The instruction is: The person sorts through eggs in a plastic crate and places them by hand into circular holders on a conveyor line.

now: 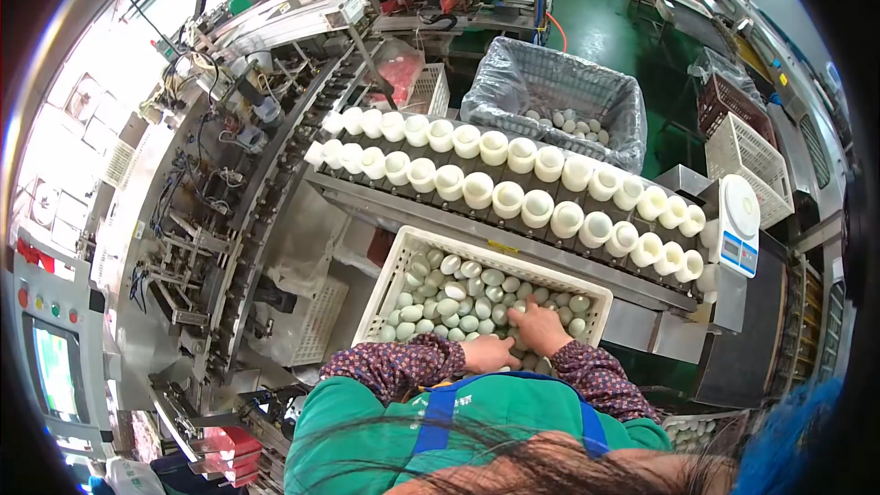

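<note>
Both my hands are inside a cream plastic crate full of pale green and whitish eggs. My left hand lies low over the eggs near the crate's front side, its fingers curled in and pointing right. Whatever it may hold is hidden. Further right, my right hand reaches down onto the eggs with its visible fingers a little apart; their tips touch eggs, and no egg clearly shows in its grip.
Beyond the crate runs a conveyor with two rows of white cups. A scale stands at its right end. Behind is a plastic-lined bin with some eggs. Machinery and a control screen are on the left; white crates are stacked right.
</note>
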Demonstrator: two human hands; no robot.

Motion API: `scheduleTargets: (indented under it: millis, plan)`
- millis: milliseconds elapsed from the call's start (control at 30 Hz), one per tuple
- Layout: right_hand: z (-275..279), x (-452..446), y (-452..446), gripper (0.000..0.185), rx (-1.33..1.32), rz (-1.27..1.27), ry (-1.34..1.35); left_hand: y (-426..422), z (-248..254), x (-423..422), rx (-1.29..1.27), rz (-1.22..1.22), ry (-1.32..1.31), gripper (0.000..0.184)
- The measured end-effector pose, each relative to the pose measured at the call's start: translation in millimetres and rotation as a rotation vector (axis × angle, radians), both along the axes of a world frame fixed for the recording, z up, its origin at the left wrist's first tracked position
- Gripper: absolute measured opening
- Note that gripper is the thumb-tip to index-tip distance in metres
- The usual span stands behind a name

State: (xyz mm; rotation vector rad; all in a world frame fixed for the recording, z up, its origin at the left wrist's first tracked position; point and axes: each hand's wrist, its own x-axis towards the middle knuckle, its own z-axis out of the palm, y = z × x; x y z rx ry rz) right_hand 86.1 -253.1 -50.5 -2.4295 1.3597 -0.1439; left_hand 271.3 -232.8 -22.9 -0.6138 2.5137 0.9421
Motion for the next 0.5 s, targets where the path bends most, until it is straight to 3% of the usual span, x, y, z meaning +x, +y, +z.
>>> scheduleTargets:
  millis: [67, 133, 200, 267, 300, 333, 400, 433, 500]
  plan:
    - [0, -1, -4, 0.031, 0.218, -0.075, -0.019, -2, -3, -3, 0.021, -0.020, -0.026, 0.042]
    - [-7, -3, -8, 0.032, 0.232, -0.145, -0.127, -4, -7, -3, 0.063, 0.003, -0.041, 0.047]
    - [-12, -7, -11, 0.037, 0.610, -0.157, -1.101, -5, -33, 6, 0.259, 0.106, 0.165, 0.046]
    - [49, -26, -6, 0.043, 1.345, -0.416, -1.497, -20, -20, 2, 0.471, 0.063, 0.109, 0.043]
    - [43, -40, -1, 0.046, 1.438, -0.254, -1.685, -18, -8, 5, 0.569, 0.302, 0.072, 0.043]
    - [47, -41, 6, 0.041, 1.450, -0.243, -1.874, -17, 3, 15, 0.659, 0.555, 0.029, 0.043]
    - [47, -50, 17, 0.034, 1.419, -0.255, -2.081, -33, 14, 23, 1.087, 0.686, 0.156, 0.032]
    - [51, -62, 21, 0.025, 1.363, -0.241, -2.059, -38, -6, 30, 1.164, 0.764, 0.284, 0.029]
    - [68, -88, 22, 0.020, 1.081, -0.345, -1.839, -66, 46, 10, 1.231, 0.756, 0.488, 0.030]
